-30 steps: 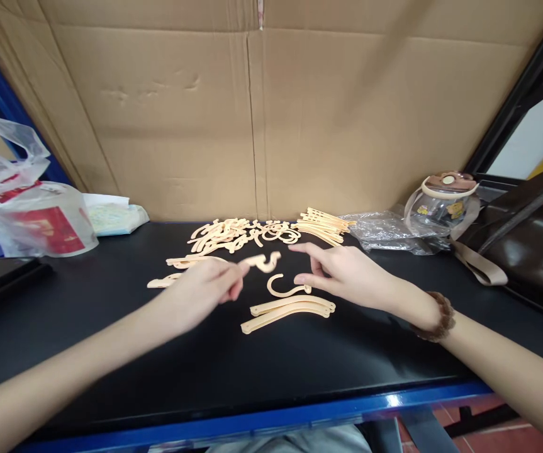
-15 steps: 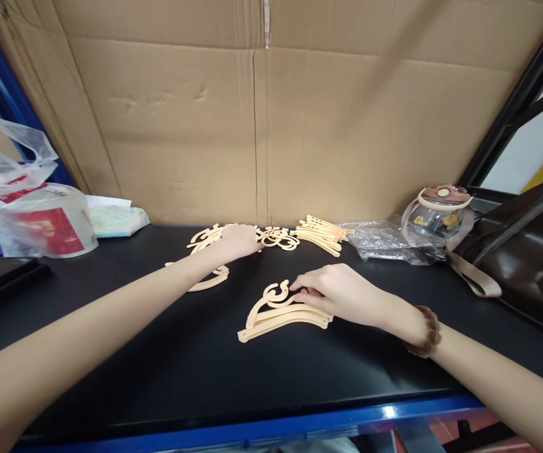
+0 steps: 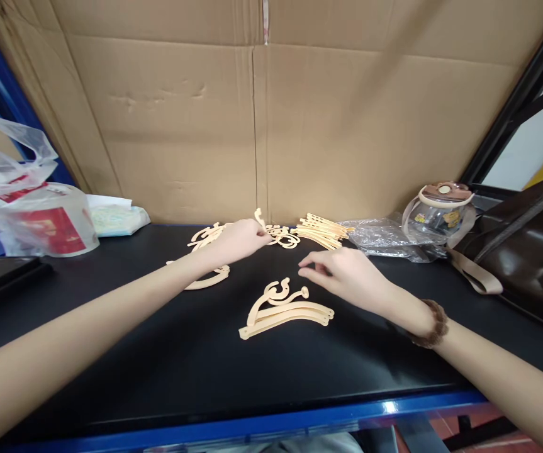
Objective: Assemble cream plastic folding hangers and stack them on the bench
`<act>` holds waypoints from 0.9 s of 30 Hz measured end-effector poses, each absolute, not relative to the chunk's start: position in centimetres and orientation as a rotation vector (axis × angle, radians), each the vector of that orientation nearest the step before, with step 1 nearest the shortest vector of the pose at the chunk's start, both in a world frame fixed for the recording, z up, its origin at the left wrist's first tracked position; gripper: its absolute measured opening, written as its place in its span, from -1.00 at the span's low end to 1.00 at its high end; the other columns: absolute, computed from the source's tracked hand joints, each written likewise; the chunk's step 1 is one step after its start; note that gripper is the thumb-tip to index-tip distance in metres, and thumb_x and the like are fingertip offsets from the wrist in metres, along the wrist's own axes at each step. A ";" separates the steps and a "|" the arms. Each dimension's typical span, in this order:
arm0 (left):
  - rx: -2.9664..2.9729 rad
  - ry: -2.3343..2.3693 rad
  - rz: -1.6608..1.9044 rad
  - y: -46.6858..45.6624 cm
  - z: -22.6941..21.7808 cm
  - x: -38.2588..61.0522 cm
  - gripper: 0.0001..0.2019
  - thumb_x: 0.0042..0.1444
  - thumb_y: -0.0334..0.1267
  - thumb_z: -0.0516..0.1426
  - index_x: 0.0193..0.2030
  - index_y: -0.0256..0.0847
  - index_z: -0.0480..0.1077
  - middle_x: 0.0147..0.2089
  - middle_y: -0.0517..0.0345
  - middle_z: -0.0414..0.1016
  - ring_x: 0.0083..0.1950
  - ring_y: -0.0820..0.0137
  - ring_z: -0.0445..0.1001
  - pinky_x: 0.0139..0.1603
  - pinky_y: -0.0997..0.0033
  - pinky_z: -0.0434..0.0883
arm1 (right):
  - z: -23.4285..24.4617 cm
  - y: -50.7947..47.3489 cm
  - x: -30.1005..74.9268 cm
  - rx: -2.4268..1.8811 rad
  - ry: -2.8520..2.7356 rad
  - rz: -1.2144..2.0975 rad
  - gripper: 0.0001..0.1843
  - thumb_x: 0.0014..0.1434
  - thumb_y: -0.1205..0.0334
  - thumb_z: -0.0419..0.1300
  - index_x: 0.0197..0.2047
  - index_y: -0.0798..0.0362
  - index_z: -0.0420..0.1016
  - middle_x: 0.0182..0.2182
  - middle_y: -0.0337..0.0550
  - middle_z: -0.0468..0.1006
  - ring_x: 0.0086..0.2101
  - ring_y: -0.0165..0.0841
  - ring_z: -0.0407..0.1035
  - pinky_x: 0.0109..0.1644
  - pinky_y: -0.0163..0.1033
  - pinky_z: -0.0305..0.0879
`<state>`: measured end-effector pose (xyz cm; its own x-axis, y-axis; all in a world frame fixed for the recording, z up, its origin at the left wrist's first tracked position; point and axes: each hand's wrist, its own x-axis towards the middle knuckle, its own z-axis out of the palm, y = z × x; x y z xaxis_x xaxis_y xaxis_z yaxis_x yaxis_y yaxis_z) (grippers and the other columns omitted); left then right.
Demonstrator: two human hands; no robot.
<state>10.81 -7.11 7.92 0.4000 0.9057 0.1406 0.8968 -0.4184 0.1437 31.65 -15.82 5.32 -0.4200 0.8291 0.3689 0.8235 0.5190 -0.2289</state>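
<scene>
My left hand is closed on a small cream plastic hook, whose tip rises above the fingers. It is over the back of the table, by a pile of curved hook pieces. My right hand hovers with thumb and forefinger apart and nothing between them. Below and left of it lie long cream hanger arms, with curved hook pieces beside them. More cream hanger parts lie behind my left wrist, and a curved piece shows in front of it.
A stack of slatted cream arms lies at the back, next to clear plastic bags. At right stand a strapped clear bottle and a dark bag. At left are a bagged tub, a tissue pack and a phone.
My left hand has moved slightly right and now holds a hook up from the pile. My right hand has lifted away from the hanger parts, uncovering a round-ended hook piece.
</scene>
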 end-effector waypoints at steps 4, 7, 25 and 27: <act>2.656 1.090 0.404 -12.2 7.7 11.0 -0.74 0.19 -0.15 -0.09 -0.45 -0.19 0.22 -0.53 0.26 0.27 -0.50 0.48 0.23 -0.47 0.46 0.12 | 5.4 -15.4 31.4 -1.285 -2.064 0.493 -0.45 0.28 -0.15 -0.04 -0.52 0.09 0.40 -0.66 -0.30 0.33 -0.61 -0.48 0.15 -0.47 -0.32 0.04; 2.642 0.846 0.278 -14.5 7.4 11.3 -0.70 0.24 -0.12 -0.10 -0.44 -0.18 0.24 -0.57 0.30 0.21 -0.55 0.50 0.19 -0.50 0.47 0.09 | 5.2 -15.2 30.8 -1.113 -1.962 0.906 -0.52 0.25 -0.12 -0.02 -0.52 0.07 0.28 -0.65 -0.34 0.25 -0.61 -0.50 0.07 -0.52 -0.33 0.01; 2.550 1.480 0.112 -11.5 6.8 7.8 -0.64 0.00 0.12 0.11 -0.58 -0.11 0.40 -0.56 0.26 0.49 -0.50 0.39 0.39 -0.48 0.41 0.15 | 3.7 -14.2 32.4 -1.271 -2.419 0.055 -0.68 0.23 -0.04 0.12 -0.20 0.03 0.50 -0.39 -0.24 0.44 -0.42 -0.44 0.29 -0.36 -0.32 0.12; 2.563 1.581 0.131 -11.3 6.7 7.7 -0.61 0.00 0.13 0.10 -0.60 -0.12 0.39 -0.57 0.23 0.48 -0.50 0.38 0.38 -0.47 0.40 0.14 | 3.8 -14.5 32.2 -1.145 -2.490 0.085 -0.68 0.25 -0.02 0.11 -0.13 0.00 0.54 -0.31 -0.21 0.44 -0.36 -0.43 0.32 -0.31 -0.32 0.17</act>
